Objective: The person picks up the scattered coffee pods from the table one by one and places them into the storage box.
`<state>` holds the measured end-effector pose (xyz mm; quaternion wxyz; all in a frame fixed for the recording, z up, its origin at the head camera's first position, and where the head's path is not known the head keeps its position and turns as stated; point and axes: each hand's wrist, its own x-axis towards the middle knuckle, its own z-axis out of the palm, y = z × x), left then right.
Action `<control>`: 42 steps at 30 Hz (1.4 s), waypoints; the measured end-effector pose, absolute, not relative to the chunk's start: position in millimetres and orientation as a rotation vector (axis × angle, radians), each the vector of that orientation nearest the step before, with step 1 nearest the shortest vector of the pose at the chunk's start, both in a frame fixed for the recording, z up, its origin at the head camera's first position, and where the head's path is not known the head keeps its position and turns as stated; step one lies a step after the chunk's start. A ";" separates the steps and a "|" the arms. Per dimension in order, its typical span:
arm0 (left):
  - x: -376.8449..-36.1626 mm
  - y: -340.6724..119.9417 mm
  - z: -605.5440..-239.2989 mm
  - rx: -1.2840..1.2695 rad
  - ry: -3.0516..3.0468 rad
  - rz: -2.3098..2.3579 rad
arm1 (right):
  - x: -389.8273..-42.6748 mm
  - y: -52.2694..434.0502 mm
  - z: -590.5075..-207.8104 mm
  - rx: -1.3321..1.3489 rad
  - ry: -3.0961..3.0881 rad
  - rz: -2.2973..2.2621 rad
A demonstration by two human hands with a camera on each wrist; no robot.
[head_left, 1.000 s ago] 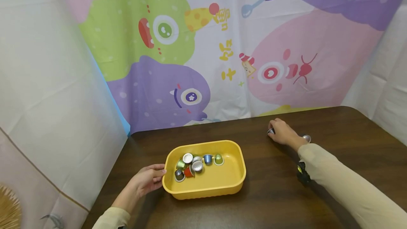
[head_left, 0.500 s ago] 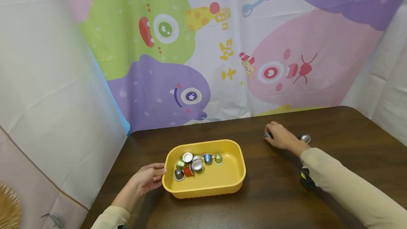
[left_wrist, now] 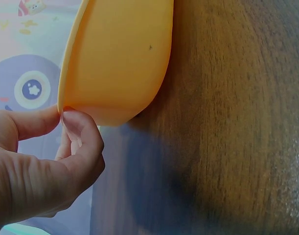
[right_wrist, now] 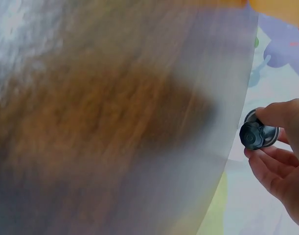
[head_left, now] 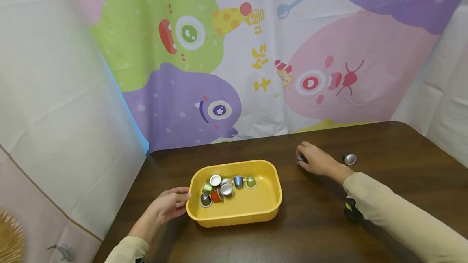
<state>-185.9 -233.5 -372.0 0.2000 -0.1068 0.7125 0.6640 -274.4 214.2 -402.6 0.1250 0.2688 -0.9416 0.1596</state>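
My left hand [head_left: 170, 206] pinches the left rim of a yellow plastic bin [head_left: 252, 218]; the left wrist view shows thumb and finger on either side of the rim. Inside the bin lie several coffee capsules, among them a blue one [head_left: 238, 181], a red one [head_left: 216, 196], a dark one [head_left: 206, 199] and a green one [head_left: 250, 181]. To the right of the bin, my right hand [head_left: 315, 159] holds a dark coffee capsule [right_wrist: 254, 134] between thumb and fingers. Another dark capsule [head_left: 349, 158] lies on its side on the table, behind that hand.
The brown wooden table [head_left: 310, 222] reaches back to a hanging cloth [head_left: 270, 117] printed with cartoon figures. White fabric [head_left: 69, 92] hangs along the left side, and more hangs at the right.
My right hand has moved left with its capsule, toward the bin, uncovering more of the capsule on the table. The left hand and the bin have stayed nearly in place.
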 end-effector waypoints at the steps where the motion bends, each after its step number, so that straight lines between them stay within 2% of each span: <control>1: -185.6 -233.5 -371.9 -0.300 1.993 1.857 | -273.7 213.4 -402.4 0.791 -2.744 0.458; 26: -185.1 -233.6 -371.6 -0.305 2.005 1.852 | -262.1 209.9 -400.9 0.965 -2.644 0.278; 42: -185.6 -233.8 -371.7 -0.283 1.983 1.865 | -244.1 211.7 -385.0 1.090 -2.514 0.328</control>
